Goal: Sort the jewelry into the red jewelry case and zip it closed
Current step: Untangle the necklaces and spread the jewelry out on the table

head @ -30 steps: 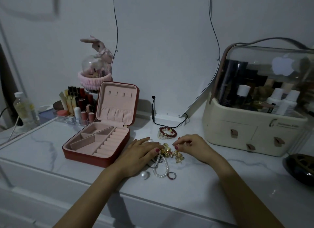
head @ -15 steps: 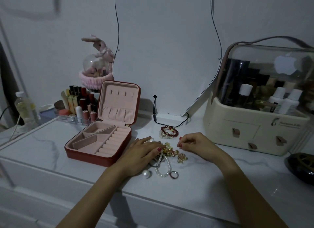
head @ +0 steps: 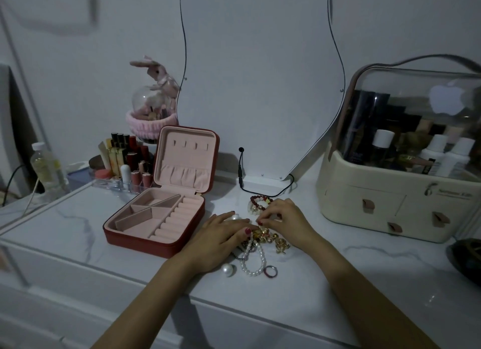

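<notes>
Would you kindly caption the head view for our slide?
Both hands work a jewelry pile beside the open, empty red jewelry case.

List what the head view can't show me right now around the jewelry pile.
- Tangled gold jewelry: separate pieces indistinguishable, too small and dim.
- Right hand: what its fingertips pinch is unclear.
- Left hand: covers part of the pile.
- Dark round object: cut off at right edge.

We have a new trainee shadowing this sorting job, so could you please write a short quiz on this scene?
1. True or false: the red jewelry case already holds jewelry.
2. Which hand lies flat on the pile: A left hand, B right hand?
3. What lies nearest the person: the pearl bracelet, the ring or the red bead bracelet?

Key: 1 false; 2 A; 3 the ring.
</notes>
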